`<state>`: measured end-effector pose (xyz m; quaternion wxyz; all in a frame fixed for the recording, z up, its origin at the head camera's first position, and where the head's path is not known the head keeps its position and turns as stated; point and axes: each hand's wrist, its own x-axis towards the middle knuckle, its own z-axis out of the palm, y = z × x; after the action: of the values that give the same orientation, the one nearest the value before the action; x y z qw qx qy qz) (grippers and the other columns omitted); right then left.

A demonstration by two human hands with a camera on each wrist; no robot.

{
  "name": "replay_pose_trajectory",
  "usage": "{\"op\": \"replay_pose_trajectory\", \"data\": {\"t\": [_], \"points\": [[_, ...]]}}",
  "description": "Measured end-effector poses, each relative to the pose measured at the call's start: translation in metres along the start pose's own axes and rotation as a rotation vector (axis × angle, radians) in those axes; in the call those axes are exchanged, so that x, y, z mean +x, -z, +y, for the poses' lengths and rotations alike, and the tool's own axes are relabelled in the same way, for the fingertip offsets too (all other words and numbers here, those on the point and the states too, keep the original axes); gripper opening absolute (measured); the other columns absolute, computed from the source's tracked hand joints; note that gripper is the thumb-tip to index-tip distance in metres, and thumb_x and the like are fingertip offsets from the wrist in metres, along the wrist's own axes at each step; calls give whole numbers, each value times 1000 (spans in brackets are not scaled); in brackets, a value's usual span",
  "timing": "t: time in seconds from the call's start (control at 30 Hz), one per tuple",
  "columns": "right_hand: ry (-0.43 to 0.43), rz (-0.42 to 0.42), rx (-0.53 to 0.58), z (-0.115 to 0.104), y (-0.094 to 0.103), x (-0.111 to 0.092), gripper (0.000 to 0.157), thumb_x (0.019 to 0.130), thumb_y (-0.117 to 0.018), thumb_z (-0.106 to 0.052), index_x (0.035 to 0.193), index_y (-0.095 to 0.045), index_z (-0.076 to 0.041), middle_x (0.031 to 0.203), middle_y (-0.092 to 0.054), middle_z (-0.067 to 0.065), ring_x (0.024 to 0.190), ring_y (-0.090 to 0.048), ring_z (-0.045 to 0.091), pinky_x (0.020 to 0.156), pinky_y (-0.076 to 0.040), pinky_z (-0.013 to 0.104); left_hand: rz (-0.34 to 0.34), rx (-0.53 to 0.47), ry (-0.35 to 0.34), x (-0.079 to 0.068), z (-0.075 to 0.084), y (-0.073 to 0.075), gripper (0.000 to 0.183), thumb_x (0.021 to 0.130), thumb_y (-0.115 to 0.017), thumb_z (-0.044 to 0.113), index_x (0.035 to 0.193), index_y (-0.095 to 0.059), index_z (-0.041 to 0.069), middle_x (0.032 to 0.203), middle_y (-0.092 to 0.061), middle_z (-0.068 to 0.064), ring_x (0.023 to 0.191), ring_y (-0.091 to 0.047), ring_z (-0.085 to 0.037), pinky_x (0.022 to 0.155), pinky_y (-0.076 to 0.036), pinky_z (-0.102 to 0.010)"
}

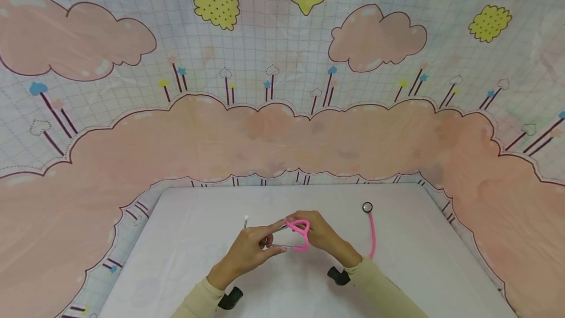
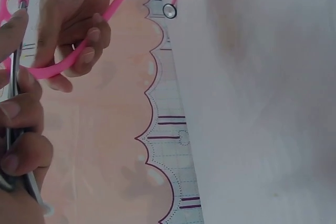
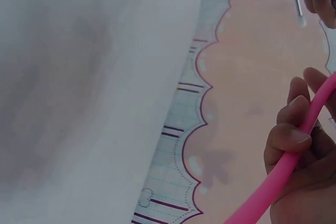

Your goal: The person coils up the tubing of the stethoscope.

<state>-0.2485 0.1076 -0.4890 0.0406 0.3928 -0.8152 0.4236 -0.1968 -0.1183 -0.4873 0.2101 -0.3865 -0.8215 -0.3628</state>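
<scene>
Currently a pink stethoscope [image 1: 298, 233] is held above the white table [image 1: 185, 239]: its metal ear tubes are pinched by the left hand [image 1: 251, 251], its tubing gripped by the right hand [image 1: 324, 237]. If the tubes are spread too far, the tubing could be kinked, or the chest piece [image 1: 367, 207] dragged off the table.

Soft, even light fills the head view, bright and without glare, and the hands lay only faint shadows on the white bench [image 1: 198, 220]; the wide lens bows the patterned backdrop [image 1: 282, 126] strongly toward the left and right edges. Both wrist views look paler and softer, with broad grey smudges on the white surface that may be shadows. The fingers [image 2: 21, 108] nearest each wrist lens are blurred.
</scene>
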Motion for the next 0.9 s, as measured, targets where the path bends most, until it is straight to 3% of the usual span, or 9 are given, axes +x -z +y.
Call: {"op": "replay_pose_trajectory", "data": {"t": [0.17, 0.3, 0.43, 0.63, 0.9], "points": [[-69, -19, 29, 3, -3, -3, 23, 100, -53, -8, 112, -72, -3, 92, -73, 13, 84, -67, 21, 75, -53, 21, -18, -16, 13, -1, -1, -1, 58, 82, -79, 31, 135, -61, 16, 65, -50, 11, 59, -33, 6, 53, -29, -7], [-120, -27, 161, 4, -8, -4, 20, 100, -52, -7, 103, -70, 1, 78, -65, 22, 71, -57, 18, 65, -45, 19, -9, -4, 62, 0, 0, -2, 59, 81, -79, 31, 135, -62, 17, 66, -49, 11, 60, -35, 5, 54, -31, -9], [-183, -19, 258, 1, -13, -6, 19, 100, -53, -6, 104, -67, 5, 76, -62, 23, 67, -51, 7, 61, -44, 19, 28, -5, 107, 2, 2, -2, 61, 78, -81, 26, 134, -62, 16, 67, -50, 10, 61, -36, 5, 54, -33, -11], [-324, -37, 285, -1, -19, -10, 28, 103, -51, -22, 120, -65, -6, 76, -59, 17, 62, -47, 5, 56, -41, 19, 91, 14, 156, 6, 1, 1, 63, 76, -83, 23, 135, -61, 15, 67, -51, 9, 60, -38, 3, 53, -36, -12], [-321, -57, 224, -3, -19, -21, 28, 103, -50, -15, 127, -62, -4, 78, -62, 14, 62, -48, 7, 55, -39, 17, 161, 33, 206, 8, -6, 7, 65, 76, -83, 22, 137, -60, 17, 65, -49, 9, 59, -38, 2, 51, -35, -13]]}}
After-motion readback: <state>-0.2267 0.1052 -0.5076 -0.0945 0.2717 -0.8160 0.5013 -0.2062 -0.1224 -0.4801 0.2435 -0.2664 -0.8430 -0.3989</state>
